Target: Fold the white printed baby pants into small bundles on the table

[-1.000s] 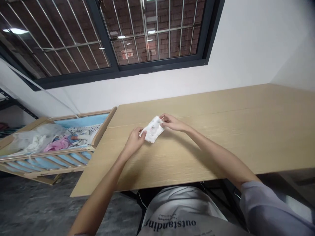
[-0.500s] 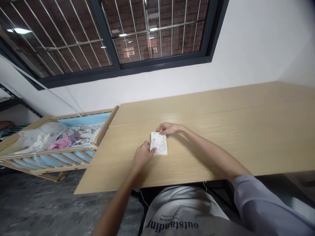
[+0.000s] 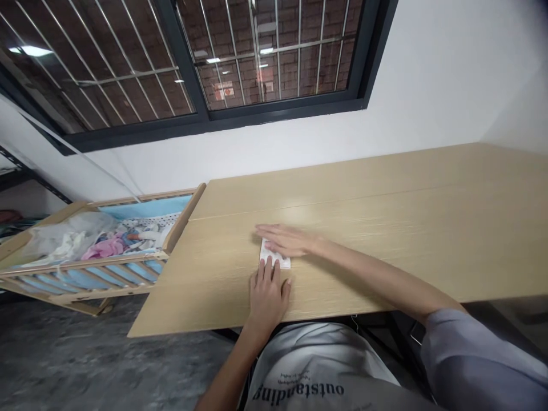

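Observation:
A small folded white cloth [image 3: 279, 262] with a faint print lies flat on the wooden table [image 3: 363, 228]. My left hand [image 3: 269, 291] is palm down at its near edge, with the fingertips resting on that edge and the thumb out to the side. Across the far part of the cloth lies my right hand [image 3: 285, 240], flat, fingers stretched to the left and slightly blurred. Much of the cloth is hidden beneath it. Neither hand grips anything.
Left of the table stands a wooden crib [image 3: 184, 220] with blue lining, holding a pink cloth [image 3: 105, 246], other fabrics and a clear plastic bag [image 3: 71, 228]. A barred window [image 3: 274, 51] is in the wall behind. The table's near edge runs by my body.
My left hand has left the cloth's left side and lies flat at its near edge. My right hand has let go of the top corner and is spread over the cloth.

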`<state>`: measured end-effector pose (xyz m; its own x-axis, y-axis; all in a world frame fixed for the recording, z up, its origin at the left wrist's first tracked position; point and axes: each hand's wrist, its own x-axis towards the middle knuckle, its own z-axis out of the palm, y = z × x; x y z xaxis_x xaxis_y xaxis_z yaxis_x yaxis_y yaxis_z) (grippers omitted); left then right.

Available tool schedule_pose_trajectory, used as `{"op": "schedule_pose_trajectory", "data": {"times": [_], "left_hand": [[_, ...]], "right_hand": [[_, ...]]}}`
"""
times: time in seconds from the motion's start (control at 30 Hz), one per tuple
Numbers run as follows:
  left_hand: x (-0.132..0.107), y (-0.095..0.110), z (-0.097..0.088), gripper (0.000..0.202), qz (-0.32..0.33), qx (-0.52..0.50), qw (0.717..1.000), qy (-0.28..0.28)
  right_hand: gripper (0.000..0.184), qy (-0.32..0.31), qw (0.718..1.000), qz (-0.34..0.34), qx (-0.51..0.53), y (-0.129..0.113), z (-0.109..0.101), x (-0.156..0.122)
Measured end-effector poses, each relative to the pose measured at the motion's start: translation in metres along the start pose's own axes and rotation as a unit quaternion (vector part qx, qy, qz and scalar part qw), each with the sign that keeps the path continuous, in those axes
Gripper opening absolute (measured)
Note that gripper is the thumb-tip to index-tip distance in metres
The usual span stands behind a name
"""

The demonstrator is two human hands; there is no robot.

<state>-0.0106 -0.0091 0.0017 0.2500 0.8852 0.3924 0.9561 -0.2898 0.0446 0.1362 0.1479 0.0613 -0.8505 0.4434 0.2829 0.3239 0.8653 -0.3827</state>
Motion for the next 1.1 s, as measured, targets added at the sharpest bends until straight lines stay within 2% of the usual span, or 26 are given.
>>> {"op": "schedule_pose_trajectory", "data": {"times": [0.07,0.17,0.27,0.43,0.6,0.73,0.83,0.97,1.03,1.1], "left_hand": [[0.000,-0.001,-0.001,0.045,0.001,-0.004,1.000,-0.005],[-0.001,-0.001,-0.003,0.039,-0.003,-0.008,1.000,-0.012],[0.000,-0.002,-0.003,0.039,-0.002,-0.009,1.000,-0.014],[0.000,-0.004,-0.004,0.049,0.001,0.000,1.000,-0.024],[-0.002,-0.005,-0.003,0.052,-0.005,-0.010,0.999,-0.034],[-0.001,-0.004,-0.003,0.052,-0.014,-0.038,0.998,-0.038],[0.006,-0.011,-0.007,0.049,-0.024,-0.102,0.993,-0.045],[0.025,-0.032,-0.019,0.041,-0.078,-0.212,0.974,-0.007],[0.038,-0.043,-0.025,0.039,-0.134,-0.176,0.975,0.005],[0.051,-0.050,-0.029,0.041,-0.175,-0.088,0.980,-0.034]], "right_hand": [[0.061,-0.044,0.997,-0.067,0.003,-0.017,0.011,-0.004],[0.064,-0.095,0.991,-0.089,0.012,-0.023,0.029,-0.008],[0.065,-0.115,0.991,-0.060,0.024,-0.011,0.034,-0.009],[0.065,-0.108,0.994,0.002,0.035,0.027,0.020,-0.004],[0.062,-0.071,0.993,0.067,0.064,0.057,0.012,0.001],[0.061,-0.069,0.991,0.088,0.077,0.060,0.014,0.001],[0.061,-0.049,0.989,0.097,0.096,0.060,0.011,0.000],[0.061,0.044,0.982,0.158,0.090,0.063,-0.005,-0.004],[0.055,0.095,0.973,0.196,0.070,0.062,-0.013,-0.007],[0.046,0.113,0.969,0.211,0.062,0.058,-0.017,-0.009]]}}
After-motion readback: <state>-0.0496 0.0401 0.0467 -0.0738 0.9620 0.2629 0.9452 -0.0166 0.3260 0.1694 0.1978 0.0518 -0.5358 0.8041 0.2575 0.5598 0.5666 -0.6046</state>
